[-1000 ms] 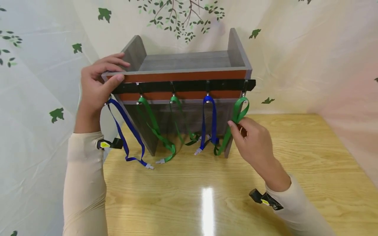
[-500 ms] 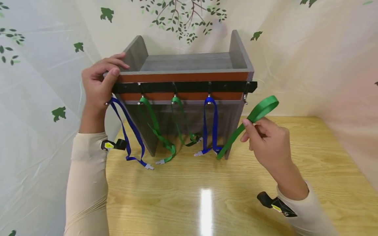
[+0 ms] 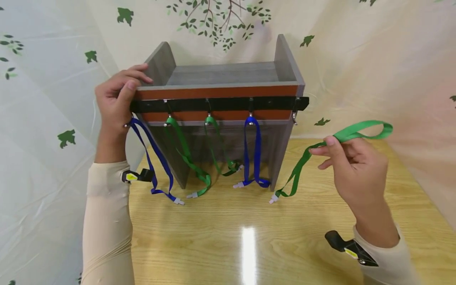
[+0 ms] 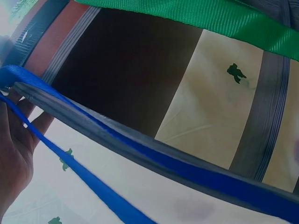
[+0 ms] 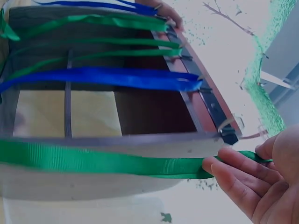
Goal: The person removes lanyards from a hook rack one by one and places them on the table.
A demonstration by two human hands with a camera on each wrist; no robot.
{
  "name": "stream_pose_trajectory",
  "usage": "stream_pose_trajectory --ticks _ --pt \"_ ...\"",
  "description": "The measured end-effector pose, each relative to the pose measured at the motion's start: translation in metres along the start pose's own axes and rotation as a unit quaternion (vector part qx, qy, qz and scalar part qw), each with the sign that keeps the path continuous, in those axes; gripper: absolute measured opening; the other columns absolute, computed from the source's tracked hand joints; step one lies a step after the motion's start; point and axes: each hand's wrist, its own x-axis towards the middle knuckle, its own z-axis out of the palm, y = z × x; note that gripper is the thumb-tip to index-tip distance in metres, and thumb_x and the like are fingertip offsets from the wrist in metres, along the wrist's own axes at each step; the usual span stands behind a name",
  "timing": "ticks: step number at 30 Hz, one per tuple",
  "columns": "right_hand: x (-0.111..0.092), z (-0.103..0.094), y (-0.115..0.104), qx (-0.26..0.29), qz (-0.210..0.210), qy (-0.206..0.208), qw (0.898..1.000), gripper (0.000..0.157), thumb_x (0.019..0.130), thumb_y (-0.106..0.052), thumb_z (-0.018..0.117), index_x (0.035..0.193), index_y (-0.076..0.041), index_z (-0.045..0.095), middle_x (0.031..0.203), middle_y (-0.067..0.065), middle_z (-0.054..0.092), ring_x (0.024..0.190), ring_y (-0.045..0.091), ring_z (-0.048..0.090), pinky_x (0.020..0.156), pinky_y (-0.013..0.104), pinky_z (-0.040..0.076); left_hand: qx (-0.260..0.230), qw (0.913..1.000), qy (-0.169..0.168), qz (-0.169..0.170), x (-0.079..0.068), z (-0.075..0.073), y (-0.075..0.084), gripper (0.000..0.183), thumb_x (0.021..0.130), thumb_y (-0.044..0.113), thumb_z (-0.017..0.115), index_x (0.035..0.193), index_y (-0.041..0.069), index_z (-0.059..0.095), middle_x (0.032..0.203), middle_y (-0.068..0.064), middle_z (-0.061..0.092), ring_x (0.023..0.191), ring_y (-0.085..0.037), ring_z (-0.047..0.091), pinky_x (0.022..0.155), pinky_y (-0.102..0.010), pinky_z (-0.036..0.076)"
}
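Between thumb and fingers, my right hand (image 3: 361, 170) pinches a green lanyard (image 3: 342, 133) near its looped top, out to the right of the grey wooden shelf (image 3: 224, 74). The lanyard's pale clip (image 3: 273, 198) hangs low by the shelf's right leg. My left hand (image 3: 112, 97) grips the shelf's top left corner, thumb on the front edge, fingers over the side. Across the shelf front runs a black hook rail (image 3: 228, 104). From it hang a blue lanyard (image 3: 151, 138) under my left wrist, two green lanyards (image 3: 183, 146) and another blue lanyard (image 3: 257, 150). The rightmost hook (image 3: 294, 118) is bare.
The shelf stands on a wood-grain table (image 3: 199, 237). Side panels (image 3: 286, 59) rise at both ends of its top. Behind it hangs a pale cloth (image 3: 338, 71) printed with leaves. Clips of the hanging lanyards dangle close over the table.
My right hand has taken the green lanyard off the rightmost hook and carried it right, away from the shelf. My left thumb has slid slightly left; that hand stays at the corner.
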Motion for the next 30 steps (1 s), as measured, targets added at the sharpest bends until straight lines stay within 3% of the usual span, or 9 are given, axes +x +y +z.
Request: stream_pose_trajectory --ticks 6,12,21,27,30 --pt "0.009 -0.012 0.008 0.012 -0.021 0.029 0.999 0.019 0.096 0.009 0.062 0.091 0.027 0.062 0.087 -0.014 0.078 0.079 -0.001 0.078 0.060 0.012 0.057 -0.008 1.0000 0.005 -0.001 0.001 0.003 0.003 0.055 0.094 0.038 0.075 0.083 -0.015 0.073 0.091 0.000 0.082 0.116 -0.022 0.074 0.116 -0.039 0.051" --pt "0.022 -0.024 0.014 0.002 -0.007 0.054 0.999 0.022 0.097 0.007 0.062 0.090 0.029 0.061 0.087 -0.012 0.079 0.078 -0.001 0.078 0.066 0.013 0.059 -0.009 0.9999 0.010 -0.003 0.001 0.002 0.005 0.048 0.095 0.031 0.071 0.083 -0.016 0.073 0.090 0.000 0.082 0.115 -0.022 0.075 0.115 -0.038 0.051" --pt "0.029 -0.041 0.032 -0.056 0.018 0.079 0.995 0.016 0.101 -0.003 0.064 0.096 0.009 0.074 0.091 -0.019 0.078 0.081 -0.004 0.076 0.079 0.010 0.058 -0.016 0.9998 0.015 0.002 -0.001 0.004 0.003 0.043 0.096 0.026 0.067 0.076 -0.012 0.072 0.089 -0.001 0.082 0.113 -0.022 0.075 0.114 -0.039 0.052" --pt "0.036 -0.048 0.043 -0.091 0.021 0.088 0.992 0.027 0.102 -0.011 0.066 0.097 0.014 0.073 0.087 -0.026 0.076 0.070 -0.009 0.070 0.081 0.009 0.056 -0.009 0.9999 0.014 0.003 -0.001 0.003 0.001 0.042 0.096 0.024 0.064 0.076 -0.012 0.071 0.089 0.000 0.082 0.113 -0.022 0.075 0.114 -0.039 0.052" --pt "0.038 -0.050 0.048 -0.101 0.024 0.088 0.991 0.027 0.103 -0.012 0.065 0.096 0.013 0.074 0.086 -0.027 0.075 0.052 -0.008 0.055 0.067 0.007 0.046 -0.007 0.9999 0.014 0.001 -0.001 0.002 -0.001 0.041 0.096 0.022 0.062 0.078 -0.014 0.071 0.090 0.000 0.082 0.114 -0.023 0.075 0.113 -0.038 0.052"
